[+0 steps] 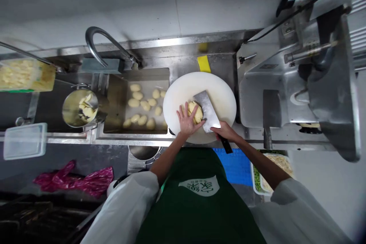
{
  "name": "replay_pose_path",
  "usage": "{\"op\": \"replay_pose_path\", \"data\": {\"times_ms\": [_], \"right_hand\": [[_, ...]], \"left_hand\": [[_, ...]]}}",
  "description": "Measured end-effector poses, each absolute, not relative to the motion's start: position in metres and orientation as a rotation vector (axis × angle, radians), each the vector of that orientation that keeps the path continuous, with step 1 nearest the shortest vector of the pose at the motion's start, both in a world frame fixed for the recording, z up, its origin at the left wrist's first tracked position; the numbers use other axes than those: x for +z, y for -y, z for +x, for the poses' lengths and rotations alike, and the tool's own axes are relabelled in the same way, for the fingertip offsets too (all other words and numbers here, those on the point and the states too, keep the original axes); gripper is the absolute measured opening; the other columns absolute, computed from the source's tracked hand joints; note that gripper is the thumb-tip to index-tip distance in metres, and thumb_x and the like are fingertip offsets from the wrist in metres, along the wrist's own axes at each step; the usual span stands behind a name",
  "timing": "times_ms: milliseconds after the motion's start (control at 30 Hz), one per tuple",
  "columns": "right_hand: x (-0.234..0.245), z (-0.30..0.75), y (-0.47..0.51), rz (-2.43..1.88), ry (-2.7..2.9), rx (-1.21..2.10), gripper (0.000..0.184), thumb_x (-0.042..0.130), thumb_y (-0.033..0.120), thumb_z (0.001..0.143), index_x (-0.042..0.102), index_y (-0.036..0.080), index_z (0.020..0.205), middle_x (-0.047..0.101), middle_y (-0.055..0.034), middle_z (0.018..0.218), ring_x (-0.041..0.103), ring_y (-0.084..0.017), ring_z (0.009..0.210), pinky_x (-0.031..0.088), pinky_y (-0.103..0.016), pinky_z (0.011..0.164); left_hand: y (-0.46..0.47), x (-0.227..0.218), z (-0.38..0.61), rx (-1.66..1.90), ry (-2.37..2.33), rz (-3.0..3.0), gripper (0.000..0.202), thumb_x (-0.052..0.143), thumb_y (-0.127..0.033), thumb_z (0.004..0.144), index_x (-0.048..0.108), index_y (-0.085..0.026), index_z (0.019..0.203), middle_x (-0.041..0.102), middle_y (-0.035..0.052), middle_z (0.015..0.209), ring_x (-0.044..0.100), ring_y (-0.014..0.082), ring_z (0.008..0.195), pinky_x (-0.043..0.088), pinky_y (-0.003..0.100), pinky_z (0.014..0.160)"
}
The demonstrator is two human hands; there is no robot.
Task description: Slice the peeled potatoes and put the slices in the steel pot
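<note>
My left hand (187,124) has its fingers spread over a mound of cut, peeled potato (198,113), with the index finger across the top and the thumb at the near side. The potato rests on a round white cutting board (177,87). My right hand (225,131) is closed on a cleaver (208,109) where the broad blade meets the black handle. The blade lies tilted low over the board, its side close against the right of the potato. Whether it touches the board I cannot tell.
Left of the board, a sink (117,122) holds several peeled potatoes (145,105) under a faucet (95,42). A metal pot (67,108) with potato pieces stands further left. Behind the board lies a yellow cloth (204,63). On the right is a steel machine (257,84) with another cleaver (271,108).
</note>
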State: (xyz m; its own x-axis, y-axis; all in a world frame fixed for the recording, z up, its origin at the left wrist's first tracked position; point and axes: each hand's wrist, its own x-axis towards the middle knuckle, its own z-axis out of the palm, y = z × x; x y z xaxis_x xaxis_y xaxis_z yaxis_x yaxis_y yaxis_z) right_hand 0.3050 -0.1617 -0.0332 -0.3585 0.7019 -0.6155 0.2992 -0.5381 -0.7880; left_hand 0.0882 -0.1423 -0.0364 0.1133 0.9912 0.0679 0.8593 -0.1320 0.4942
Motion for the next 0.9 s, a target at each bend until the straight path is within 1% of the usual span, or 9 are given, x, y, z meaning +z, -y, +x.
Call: {"op": "replay_pose_path", "data": {"times_ms": [100, 200, 367, 533, 733, 833, 900], "right_hand": [[-0.034, 0.297, 0.154, -1.508, 1.363, 2.055, 0.028, 0.062, 0.044, 0.074, 0.05, 0.019, 0.078, 0.056, 0.0056, 0.046, 0.052, -0.012, 0.037, 0.039, -0.021, 0.035], [-0.034, 0.289, 0.152, -1.482, 1.373, 2.079, 0.027, 0.062, 0.043, 0.074, 0.049, 0.019, 0.079, 0.056, 0.0065, 0.047, 0.052, -0.012, 0.038, 0.04, -0.022, 0.036], [-0.033, 0.272, 0.163, -1.451, 1.384, 2.029, 0.025, 0.06, 0.043, 0.075, 0.046, 0.022, 0.078, 0.056, 0.0067, 0.048, 0.053, -0.013, 0.039, 0.042, -0.023, 0.037], [-0.031, 0.248, 0.18, -1.502, 1.373, 1.968, 0.022, 0.058, 0.04, 0.075, 0.044, 0.023, 0.075, 0.054, 0.0066, 0.049, 0.053, -0.014, 0.038, 0.042, -0.026, 0.037], [-0.017, 0.226, 0.191, -1.628, 1.327, 1.854, 0.026, 0.058, 0.046, 0.076, 0.042, 0.025, 0.072, 0.053, 0.0061, 0.046, 0.05, -0.014, 0.036, 0.042, -0.027, 0.037], [-0.004, 0.203, 0.189, -1.652, 1.438, 1.804, 0.026, 0.055, 0.047, 0.077, 0.042, 0.025, 0.07, 0.054, 0.005, 0.045, 0.05, -0.014, 0.036, 0.043, -0.028, 0.039], [0.003, 0.175, 0.183, -1.68, 1.552, 1.75, 0.027, 0.052, 0.049, 0.078, 0.043, 0.026, 0.068, 0.054, 0.0038, 0.045, 0.051, -0.015, 0.037, 0.044, -0.028, 0.041]], "left_hand": [[0.137, -0.034, 0.084, 0.654, -1.703, 2.089, 0.084, 0.064, -0.067, 0.07, 0.037, -0.033, 0.142, 0.007, 0.0042, 0.157, -0.001, 0.0465, 0.141, 0.007, 0.071, 0.108], [0.136, -0.034, 0.082, 0.708, -1.686, 2.099, 0.084, 0.065, -0.065, 0.071, 0.036, -0.032, 0.142, 0.01, 0.0051, 0.156, 0.005, 0.0441, 0.141, 0.011, 0.068, 0.109], [0.136, -0.038, 0.084, 0.718, -1.701, 2.078, 0.079, 0.063, -0.061, 0.074, 0.039, -0.028, 0.141, 0.005, 0.0075, 0.157, 0.014, 0.0409, 0.141, 0.017, 0.062, 0.111], [0.136, -0.04, 0.087, 0.827, -1.678, 2.055, 0.075, 0.063, -0.057, 0.075, 0.043, -0.023, 0.138, 0.002, 0.0081, 0.156, 0.014, 0.0377, 0.142, 0.023, 0.057, 0.112], [0.134, -0.033, 0.075, 0.87, -1.577, 2.059, 0.073, 0.061, -0.057, 0.075, 0.042, -0.024, 0.138, 0.005, 0.008, 0.156, 0.016, 0.0363, 0.142, 0.025, 0.057, 0.114], [0.134, -0.019, 0.048, 0.845, -1.628, 2.083, 0.073, 0.058, -0.06, 0.076, 0.042, -0.025, 0.137, 0.01, 0.009, 0.155, 0.015, 0.0357, 0.143, 0.027, 0.055, 0.115], [0.133, -0.008, 0.016, 0.824, -1.696, 2.097, 0.072, 0.056, -0.063, 0.076, 0.041, -0.028, 0.137, 0.014, 0.0077, 0.155, 0.015, 0.0339, 0.143, 0.029, 0.053, 0.115]]}}
